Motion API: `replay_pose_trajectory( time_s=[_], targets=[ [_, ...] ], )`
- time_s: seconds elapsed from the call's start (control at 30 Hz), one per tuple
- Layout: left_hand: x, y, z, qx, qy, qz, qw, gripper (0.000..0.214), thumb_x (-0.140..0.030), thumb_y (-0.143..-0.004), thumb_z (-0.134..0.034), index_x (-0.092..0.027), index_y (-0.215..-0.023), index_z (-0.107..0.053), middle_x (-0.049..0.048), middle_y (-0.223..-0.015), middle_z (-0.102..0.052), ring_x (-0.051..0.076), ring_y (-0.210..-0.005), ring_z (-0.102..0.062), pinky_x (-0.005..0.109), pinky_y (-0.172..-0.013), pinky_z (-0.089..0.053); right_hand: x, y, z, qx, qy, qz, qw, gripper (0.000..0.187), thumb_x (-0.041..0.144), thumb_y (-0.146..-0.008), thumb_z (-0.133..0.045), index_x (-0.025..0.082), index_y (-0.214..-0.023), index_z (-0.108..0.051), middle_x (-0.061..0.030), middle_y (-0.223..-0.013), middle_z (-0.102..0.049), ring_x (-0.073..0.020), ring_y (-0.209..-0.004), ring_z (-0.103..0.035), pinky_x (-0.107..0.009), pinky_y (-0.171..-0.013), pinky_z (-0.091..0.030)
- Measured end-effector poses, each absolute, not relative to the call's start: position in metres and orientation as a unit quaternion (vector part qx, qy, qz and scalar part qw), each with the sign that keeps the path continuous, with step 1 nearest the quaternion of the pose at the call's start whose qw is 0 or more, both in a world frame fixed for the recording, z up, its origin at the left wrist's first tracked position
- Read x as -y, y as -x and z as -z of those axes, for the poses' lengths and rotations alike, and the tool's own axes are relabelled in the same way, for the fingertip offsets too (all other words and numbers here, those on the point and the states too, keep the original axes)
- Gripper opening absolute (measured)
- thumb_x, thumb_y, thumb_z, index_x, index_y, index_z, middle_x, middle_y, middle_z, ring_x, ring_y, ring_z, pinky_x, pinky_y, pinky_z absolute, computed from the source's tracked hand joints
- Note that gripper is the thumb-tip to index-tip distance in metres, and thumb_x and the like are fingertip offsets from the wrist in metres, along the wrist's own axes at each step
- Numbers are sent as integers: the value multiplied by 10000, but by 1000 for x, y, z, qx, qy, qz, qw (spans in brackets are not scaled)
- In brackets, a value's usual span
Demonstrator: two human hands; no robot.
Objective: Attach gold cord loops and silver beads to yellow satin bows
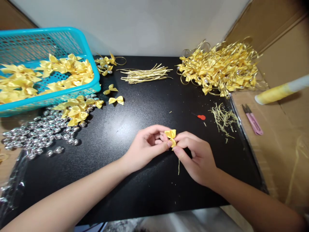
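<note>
Left hand point(145, 146) and right hand point(196, 158): bare, no gloves, rings or watch; forearms uncovered, no sleeves in view.

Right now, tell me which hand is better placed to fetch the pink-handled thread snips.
Right. The right hand pinches the small yellow satin bow together with the left hand, but the pink-handled thread snips lie on the cardboard at its side; the left would likely have to cross over.

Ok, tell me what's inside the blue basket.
The blue basket holds loose yellow ribbon bows, heaped toward its front. Mesh floor shows behind them; anything beneath the heap is covered.
</note>
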State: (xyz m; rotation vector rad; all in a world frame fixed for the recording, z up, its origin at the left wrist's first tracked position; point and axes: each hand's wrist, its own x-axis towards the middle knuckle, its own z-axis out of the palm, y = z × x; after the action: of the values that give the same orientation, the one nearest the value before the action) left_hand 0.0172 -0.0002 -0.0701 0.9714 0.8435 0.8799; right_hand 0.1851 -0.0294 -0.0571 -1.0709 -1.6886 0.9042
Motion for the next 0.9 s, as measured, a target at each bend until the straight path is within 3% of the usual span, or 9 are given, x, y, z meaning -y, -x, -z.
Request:
replay_pose_trajectory(
  time_s=[0.1, 0.37, 0.63, 0.9],
  targets=[
    [0, -18, 68, -384, -435, -405, 707, 136, -189, -723, -786, -157, -764, -660, -4, -692, -646, 75, -592, -592, 167, -556, -514, 29, -187, 57, 710, 433, -338, 440, 189, 84, -863, -568, 201, -717, -592, -29, -805, -685, -135, -745, -665, -258, -676, -533],
    [-3, -13, 64, -352, -439, -372, 738, 190, -305, -777, -759, -159, -809, -642, 9, -690, -662, 100, -546, -629, 209, -524, -570, 25, -190, 55, 748, 419, -300, 418, 235, 64, -863, -549, 203, -674, -556, -3, -690, -651, -115, -635, -629, -227, -566, -505],
    [-3, -11, 69, -352, -445, -378, 731, 131, -147, -793, -736, -147, -783, -605, 70, -855, -752, 129, -724, -713, 204, -623, -589, 22, -196, 53, 734, 439, -321, 407, 213, 93, -890, -534, 199, -707, -557, -4, -714, -642, -114, -665, -624, -241, -628, -500],
    [3, -16, 70, -328, -441, -438, 712, 148, -68, -792, -709, -150, -740, -597, 42, -838, -757, 109, -726, -720, 202, -683, -589, 35, -188, 57, 714, 437, -375, 399, 298, 116, -875, -503, 209, -607, -411, 45, -542, -440, -95, -502, -442, -238, -514, -386]
  ],
)
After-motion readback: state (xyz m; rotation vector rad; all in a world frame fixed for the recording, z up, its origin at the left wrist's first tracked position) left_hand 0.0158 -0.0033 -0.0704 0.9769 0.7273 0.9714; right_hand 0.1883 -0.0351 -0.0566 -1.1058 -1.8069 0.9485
